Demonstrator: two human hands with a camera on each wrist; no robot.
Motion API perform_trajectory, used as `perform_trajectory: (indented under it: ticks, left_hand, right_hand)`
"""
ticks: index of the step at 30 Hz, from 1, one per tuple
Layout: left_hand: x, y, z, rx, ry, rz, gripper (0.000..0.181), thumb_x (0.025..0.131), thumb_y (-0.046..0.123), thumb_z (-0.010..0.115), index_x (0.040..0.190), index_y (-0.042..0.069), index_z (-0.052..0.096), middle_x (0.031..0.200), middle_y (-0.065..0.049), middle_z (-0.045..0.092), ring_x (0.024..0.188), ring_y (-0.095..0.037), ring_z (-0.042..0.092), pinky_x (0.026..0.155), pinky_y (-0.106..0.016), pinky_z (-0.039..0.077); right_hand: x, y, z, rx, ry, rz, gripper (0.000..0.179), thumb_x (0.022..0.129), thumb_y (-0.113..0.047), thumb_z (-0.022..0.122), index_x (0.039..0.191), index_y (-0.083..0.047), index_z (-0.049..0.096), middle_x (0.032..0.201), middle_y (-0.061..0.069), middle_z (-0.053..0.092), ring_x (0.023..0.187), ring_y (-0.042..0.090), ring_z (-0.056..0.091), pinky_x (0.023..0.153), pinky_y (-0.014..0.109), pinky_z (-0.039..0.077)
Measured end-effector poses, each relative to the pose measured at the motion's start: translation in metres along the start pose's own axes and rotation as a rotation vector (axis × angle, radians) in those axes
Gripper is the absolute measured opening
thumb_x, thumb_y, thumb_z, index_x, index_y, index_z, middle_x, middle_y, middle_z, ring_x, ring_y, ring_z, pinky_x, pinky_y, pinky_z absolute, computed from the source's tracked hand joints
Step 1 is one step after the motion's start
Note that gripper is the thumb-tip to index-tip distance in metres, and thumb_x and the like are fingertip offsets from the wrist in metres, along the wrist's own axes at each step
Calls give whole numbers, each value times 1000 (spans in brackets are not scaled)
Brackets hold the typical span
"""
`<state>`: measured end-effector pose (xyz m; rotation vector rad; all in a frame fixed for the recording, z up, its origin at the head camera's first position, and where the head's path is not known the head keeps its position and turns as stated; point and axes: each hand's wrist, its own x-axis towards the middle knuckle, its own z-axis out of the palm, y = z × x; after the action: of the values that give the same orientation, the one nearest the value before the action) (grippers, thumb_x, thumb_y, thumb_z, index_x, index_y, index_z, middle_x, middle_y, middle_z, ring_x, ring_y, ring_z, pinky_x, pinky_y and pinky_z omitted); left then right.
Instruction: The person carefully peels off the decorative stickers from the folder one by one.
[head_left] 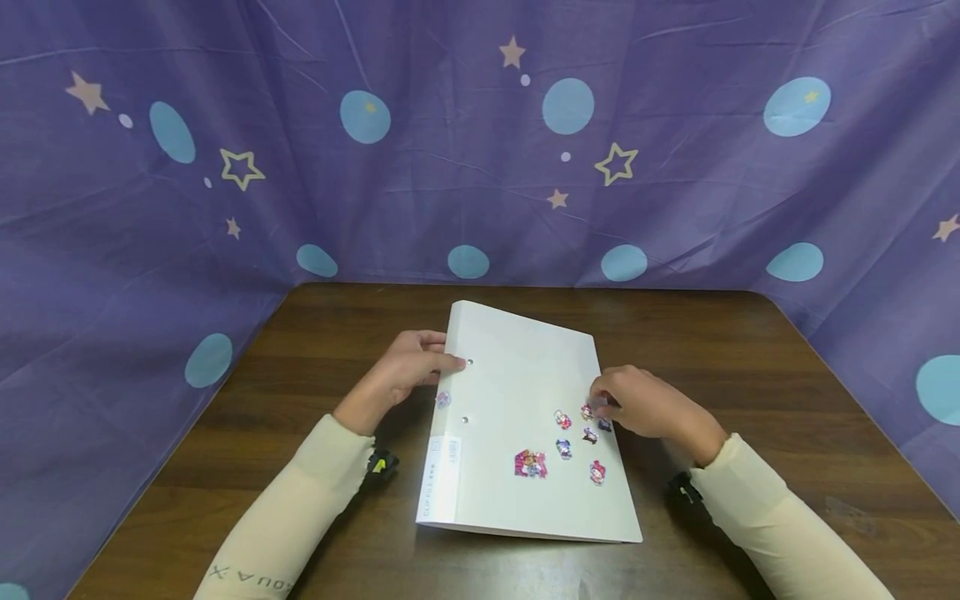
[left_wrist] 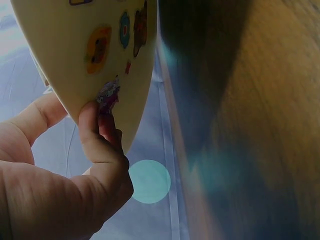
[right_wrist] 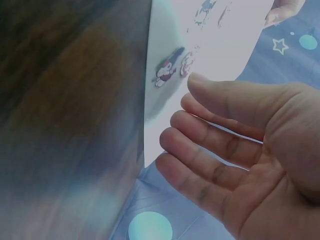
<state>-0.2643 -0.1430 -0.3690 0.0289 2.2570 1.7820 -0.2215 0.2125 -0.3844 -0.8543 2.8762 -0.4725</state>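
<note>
A white ring binder lies tilted, with cartoon stickers on its front cover. My left hand grips its spine near the upper rivet, thumb on the cover and fingers behind. In the left wrist view, a purple sticker lies right by those fingertips, near an orange sticker. My right hand is at the cover's right edge, fingers loosely bent beside a cluster of small character stickers. In the right wrist view, the thumb tip is close to a sticker, and nothing shows between thumb and fingers.
Under the binder is a dark brown wooden table. Behind it hangs a purple curtain with stars and blue dots. A pink house-shaped sticker and a red-hooded character sticker sit low on the cover.
</note>
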Motion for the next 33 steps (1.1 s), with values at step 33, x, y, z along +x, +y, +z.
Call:
perform_trajectory:
  ticks: [33]
  left_hand:
    - [-1,2,2,-3,14,-3,58,84,0,80,136,-6,56,127,-22,66,100,-27,68,88,-43,59]
  right_hand:
    - [6,0,14,35,-4,-69,13,90,-5,77,94,-13,68,87,-5,60,81,15,54,72,31,50]
